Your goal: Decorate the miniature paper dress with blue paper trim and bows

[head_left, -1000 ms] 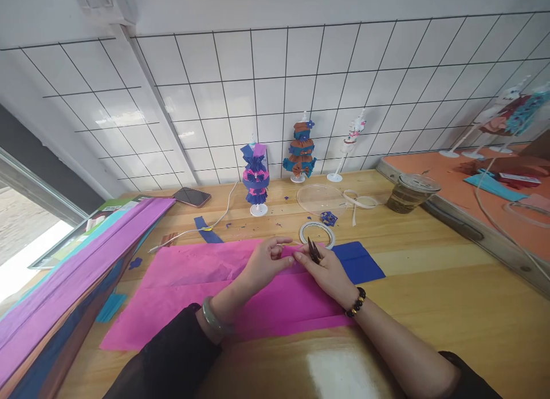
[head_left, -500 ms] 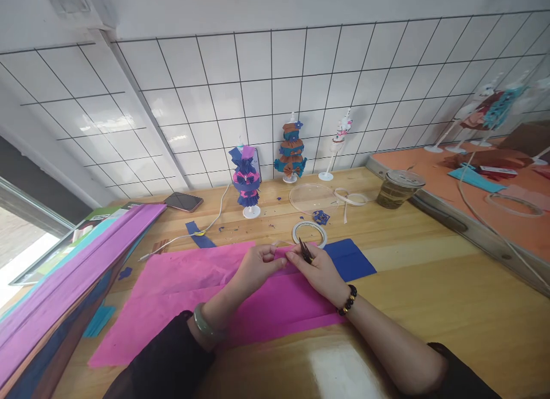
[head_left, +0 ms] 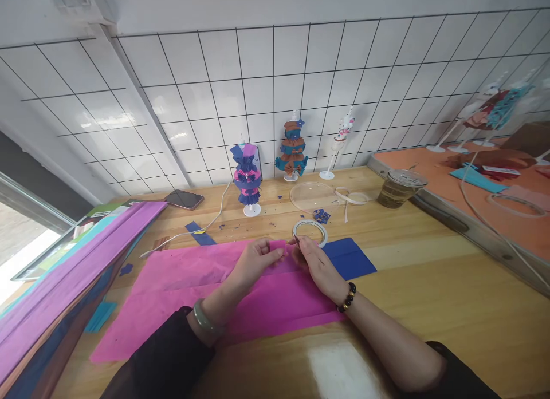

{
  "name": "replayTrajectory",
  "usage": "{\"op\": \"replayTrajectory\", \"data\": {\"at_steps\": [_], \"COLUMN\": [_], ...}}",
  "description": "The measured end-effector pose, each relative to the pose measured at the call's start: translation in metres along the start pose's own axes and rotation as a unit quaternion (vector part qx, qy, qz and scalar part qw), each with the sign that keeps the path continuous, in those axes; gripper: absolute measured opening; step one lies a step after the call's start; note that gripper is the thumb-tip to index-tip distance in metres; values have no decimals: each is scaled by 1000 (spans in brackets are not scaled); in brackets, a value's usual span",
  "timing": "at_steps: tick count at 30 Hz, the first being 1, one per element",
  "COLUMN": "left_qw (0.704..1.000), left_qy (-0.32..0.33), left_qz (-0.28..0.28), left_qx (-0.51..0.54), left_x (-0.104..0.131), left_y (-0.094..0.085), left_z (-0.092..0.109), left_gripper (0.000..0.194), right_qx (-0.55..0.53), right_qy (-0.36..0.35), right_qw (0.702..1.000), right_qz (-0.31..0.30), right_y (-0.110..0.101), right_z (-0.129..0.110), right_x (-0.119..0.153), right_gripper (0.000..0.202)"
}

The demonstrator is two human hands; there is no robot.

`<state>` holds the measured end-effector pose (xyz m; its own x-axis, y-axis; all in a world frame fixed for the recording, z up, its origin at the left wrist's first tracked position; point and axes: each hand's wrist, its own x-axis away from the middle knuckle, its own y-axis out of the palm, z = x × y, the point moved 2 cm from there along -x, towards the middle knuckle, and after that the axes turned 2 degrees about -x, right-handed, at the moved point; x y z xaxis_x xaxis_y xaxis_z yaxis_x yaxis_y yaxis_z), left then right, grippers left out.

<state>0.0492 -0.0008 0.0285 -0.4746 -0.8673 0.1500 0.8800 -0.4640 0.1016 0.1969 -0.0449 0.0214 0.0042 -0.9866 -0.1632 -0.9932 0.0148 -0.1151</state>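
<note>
My left hand [head_left: 254, 263] is closed, with a small folded piece of pink paper [head_left: 277, 245] pinched between thumb and fingers. My right hand [head_left: 321, 268], just beside it, is closed around small dark scissors [head_left: 296, 239]; only a bit of them shows, and the palm hides the rest. Both hands are above a large pink paper sheet [head_left: 180, 276] spread on the wooden table. A white tape roll [head_left: 324, 234] lies right behind my right hand. Folded dark blue paper [head_left: 351, 258] is to its right.
Paper-dressed stands, one blue and pink [head_left: 247, 178], another brown and teal [head_left: 292, 153], are near the tiled wall. A phone [head_left: 184, 200], a white cable [head_left: 220, 209] and a lidded cup [head_left: 399, 188] lie around the table. Long purple paper [head_left: 86, 273] is stacked at left.
My right hand has turned, so the scissors' blades, pointing up before, are now mostly hidden. The pink piece in my left hand now shows above the fingers.
</note>
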Motion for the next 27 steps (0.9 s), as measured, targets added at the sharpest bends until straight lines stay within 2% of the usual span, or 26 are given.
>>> {"op": "replayTrajectory", "data": {"at_steps": [10,19,27], "left_qw": [996,997,998], "left_qy": [-20,11,24], "left_qz": [5,-4,-13], "left_qx": [87,76,59], "left_x": [0,-1,1], "left_y": [1,0,2], "left_z": [1,-1,4], "left_gripper": [28,23,22], "right_qx": [-5,24,14], "right_qy": [23,35,55], "right_qw": [999,996,994], "right_qz": [-26,-84,-90], "right_y": [2,4,5], "right_z": [2,0,3], "right_x": [4,4,6], "right_gripper": [31,31,34]}}
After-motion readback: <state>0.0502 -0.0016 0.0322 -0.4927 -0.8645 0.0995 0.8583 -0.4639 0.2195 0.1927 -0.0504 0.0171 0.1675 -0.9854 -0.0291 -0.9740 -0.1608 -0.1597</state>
